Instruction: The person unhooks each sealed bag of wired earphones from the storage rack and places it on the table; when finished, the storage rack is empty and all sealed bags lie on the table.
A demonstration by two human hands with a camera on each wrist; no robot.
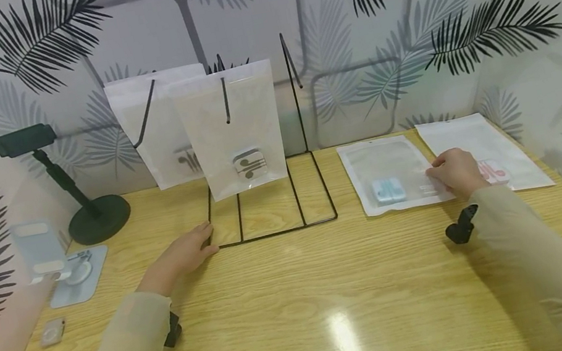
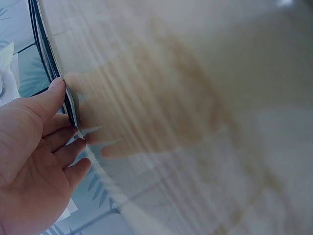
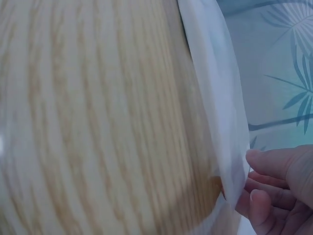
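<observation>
My right hand pinches the right edge of a flat white zip bag with a blue earphone case in it. In the right wrist view, that bag lifts slightly at the edge, with the thumb above and fingers below. My left hand touches the left front corner of a black wire display rack, its fingers fairly straight. Two white bags hang from the rack's hooks; the front bag shows a grey earphone case, and the rear bag is partly covered.
Another white bag with a pink case lies at the right, beyond my right hand. A dark green stand, a light blue phone holder and a small clear item are at the left. A patterned wall backs the wooden table.
</observation>
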